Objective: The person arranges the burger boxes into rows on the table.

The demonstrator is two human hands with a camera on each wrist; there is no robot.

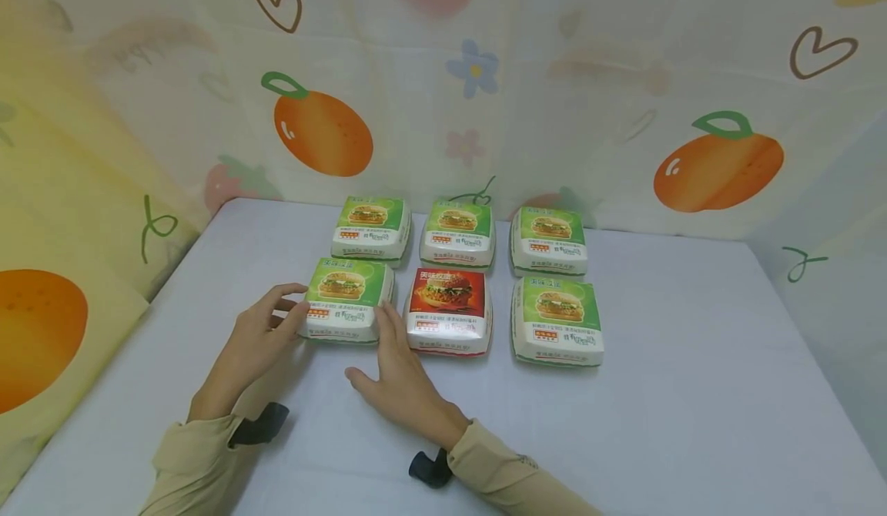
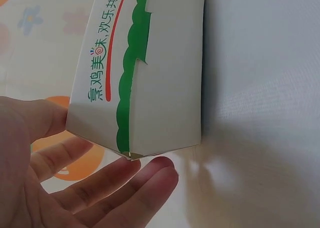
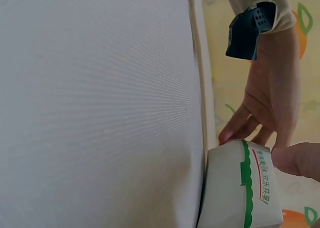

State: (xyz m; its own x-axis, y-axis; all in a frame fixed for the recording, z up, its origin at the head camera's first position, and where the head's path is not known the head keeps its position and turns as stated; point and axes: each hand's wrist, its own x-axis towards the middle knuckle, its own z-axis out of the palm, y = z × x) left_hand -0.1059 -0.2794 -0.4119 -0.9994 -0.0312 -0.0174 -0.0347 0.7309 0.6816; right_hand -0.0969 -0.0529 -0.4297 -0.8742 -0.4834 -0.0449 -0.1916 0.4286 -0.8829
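Note:
A green-and-white burger box point(image 1: 339, 304) stands at the front left of two rows, with a hand at either side. At its left edge my left hand point(image 1: 266, 335) touches the box with thumb and fingertips, fingers loosely bent. My right hand point(image 1: 405, 389) rests its fingers against the opposite edge, beside a red-and-white burger box point(image 1: 449, 308), thumb spread away. Close up in the left wrist view, the left fingers point(image 2: 135, 193) lie along the box's point(image 2: 165, 77) end. The right wrist view shows the box point(image 3: 227, 188), the left hand point(image 3: 272, 92) and a right-hand digit point(image 3: 300, 159).
Another green burger box point(image 1: 557, 319) stands at the front right. Behind are three more green boxes: left point(image 1: 370, 227), middle point(image 1: 457, 232) and right point(image 1: 549, 240). All rest on a white-covered table point(image 1: 658, 423), backed by a fruit-printed cloth point(image 1: 540, 131).

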